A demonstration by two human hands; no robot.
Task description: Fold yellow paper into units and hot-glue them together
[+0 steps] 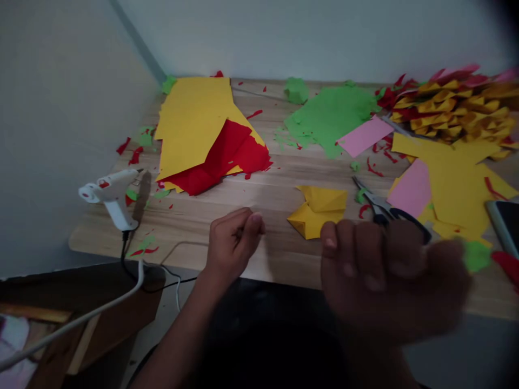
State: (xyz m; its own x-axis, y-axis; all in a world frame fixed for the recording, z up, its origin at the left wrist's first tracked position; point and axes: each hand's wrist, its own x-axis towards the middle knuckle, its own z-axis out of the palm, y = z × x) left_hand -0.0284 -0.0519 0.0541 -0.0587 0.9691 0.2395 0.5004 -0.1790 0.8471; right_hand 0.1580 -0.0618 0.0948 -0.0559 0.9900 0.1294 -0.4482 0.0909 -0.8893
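Note:
My left hand (232,240) is at the front edge of the table, its fingers curled and the thumb against the index finger. Nothing shows sticking out of it. Raised close to the camera and slightly blurred, my right hand (385,281) is curled into a loose fist, with no object visible in it. A folded yellow paper piece (320,210) lies on the table between the hands, just beyond my right hand. Dark-handled scissors (381,205) rest beyond my right hand, which partly covers their handles.
A white glue gun (113,197) stands at the left, its cable trailing off the edge. Around the table (279,175) lie yellow sheets (192,124), red paper (227,156), green paper (332,116), a pink strip (365,135), a folded yellow pile (454,113), scraps and a phone-like device (505,224).

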